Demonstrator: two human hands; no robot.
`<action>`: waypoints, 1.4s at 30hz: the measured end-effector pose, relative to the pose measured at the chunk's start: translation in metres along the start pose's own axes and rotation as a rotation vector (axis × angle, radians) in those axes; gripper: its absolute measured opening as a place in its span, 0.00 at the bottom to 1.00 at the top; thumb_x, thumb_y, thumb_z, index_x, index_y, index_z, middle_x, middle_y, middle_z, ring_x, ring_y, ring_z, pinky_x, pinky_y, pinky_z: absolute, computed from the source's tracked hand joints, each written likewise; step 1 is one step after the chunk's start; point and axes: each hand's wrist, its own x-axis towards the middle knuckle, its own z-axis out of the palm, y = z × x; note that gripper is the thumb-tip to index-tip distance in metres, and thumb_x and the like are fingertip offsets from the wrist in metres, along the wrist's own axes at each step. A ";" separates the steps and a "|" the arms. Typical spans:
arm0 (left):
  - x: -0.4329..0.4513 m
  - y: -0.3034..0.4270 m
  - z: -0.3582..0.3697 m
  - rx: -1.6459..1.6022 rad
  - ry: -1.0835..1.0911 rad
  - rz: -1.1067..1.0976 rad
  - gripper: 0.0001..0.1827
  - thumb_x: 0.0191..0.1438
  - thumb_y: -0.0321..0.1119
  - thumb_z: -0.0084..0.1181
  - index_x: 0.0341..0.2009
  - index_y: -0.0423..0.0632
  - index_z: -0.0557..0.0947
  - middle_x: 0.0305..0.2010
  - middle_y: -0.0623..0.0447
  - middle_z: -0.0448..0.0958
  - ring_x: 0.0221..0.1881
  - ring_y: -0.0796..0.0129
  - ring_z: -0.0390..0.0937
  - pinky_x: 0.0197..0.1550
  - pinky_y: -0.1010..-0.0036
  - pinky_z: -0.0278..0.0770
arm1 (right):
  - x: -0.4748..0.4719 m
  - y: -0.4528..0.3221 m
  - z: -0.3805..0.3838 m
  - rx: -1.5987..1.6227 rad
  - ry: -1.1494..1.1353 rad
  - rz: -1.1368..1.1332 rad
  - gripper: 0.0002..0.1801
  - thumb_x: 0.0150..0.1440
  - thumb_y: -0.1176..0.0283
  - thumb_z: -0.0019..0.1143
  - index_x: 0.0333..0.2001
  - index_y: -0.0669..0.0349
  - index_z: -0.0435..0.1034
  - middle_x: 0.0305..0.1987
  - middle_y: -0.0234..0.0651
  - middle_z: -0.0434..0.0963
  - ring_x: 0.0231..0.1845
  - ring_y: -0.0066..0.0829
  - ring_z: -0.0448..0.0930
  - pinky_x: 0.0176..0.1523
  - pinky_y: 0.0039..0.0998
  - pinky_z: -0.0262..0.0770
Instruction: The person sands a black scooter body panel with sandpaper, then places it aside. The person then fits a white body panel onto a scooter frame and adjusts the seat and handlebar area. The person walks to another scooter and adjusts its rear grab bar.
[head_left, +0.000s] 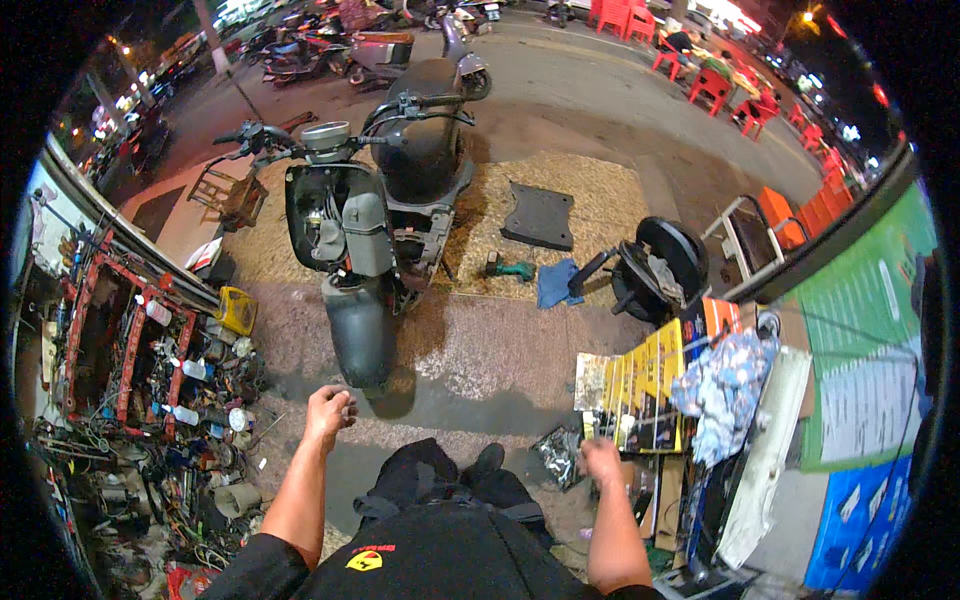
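My left hand (331, 412) is raised with curled fingers just below the front wheel and fender of a scooter; whether it holds anything small cannot be told. My right hand (600, 459) is blurred, beside a crumpled dark plastic bag (559, 456) and below yellow-and-black boxes (649, 375). In front stands the partly stripped scooter, its front fender (363, 330) towards me, with a grey storage bag (367, 229) hanging behind the handlebar. A green cordless power tool (513, 268) lies on the ground, near a blue cloth (556, 283) and a dark floor panel (538, 216).
Red metal racks (129, 360) with bottles and cluttered parts line the left. On the right are a black round-rimmed container (673, 255), a patterned cloth (726, 390) and a white panel (766, 457). A wooden stool (238, 198) stands beyond, left. People sit on red chairs (709, 88) farther off.
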 end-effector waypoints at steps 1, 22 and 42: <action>0.009 0.014 0.008 0.003 0.004 0.026 0.17 0.60 0.33 0.51 0.51 0.36 0.73 0.37 0.47 0.77 0.32 0.65 0.76 0.31 0.69 0.76 | 0.020 -0.043 -0.005 -0.134 0.000 -0.119 0.12 0.54 0.67 0.58 0.36 0.65 0.75 0.26 0.39 0.79 0.24 0.30 0.79 0.27 0.33 0.75; 0.266 0.169 0.182 0.027 -0.005 0.116 0.16 0.54 0.32 0.57 0.46 0.38 0.78 0.34 0.51 0.79 0.30 0.69 0.76 0.31 0.72 0.74 | 0.153 -0.059 -0.057 -0.019 0.097 0.229 0.15 0.55 0.68 0.59 0.42 0.69 0.73 0.30 0.39 0.78 0.26 0.33 0.78 0.28 0.35 0.75; 0.247 0.224 0.216 0.353 0.670 0.494 0.13 0.58 0.31 0.54 0.46 0.38 0.79 0.37 0.52 0.77 0.34 0.71 0.74 0.37 0.75 0.74 | 0.356 -0.259 0.042 -0.139 -0.546 0.274 0.18 0.62 0.68 0.53 0.52 0.66 0.69 0.34 0.41 0.79 0.27 0.29 0.80 0.29 0.27 0.76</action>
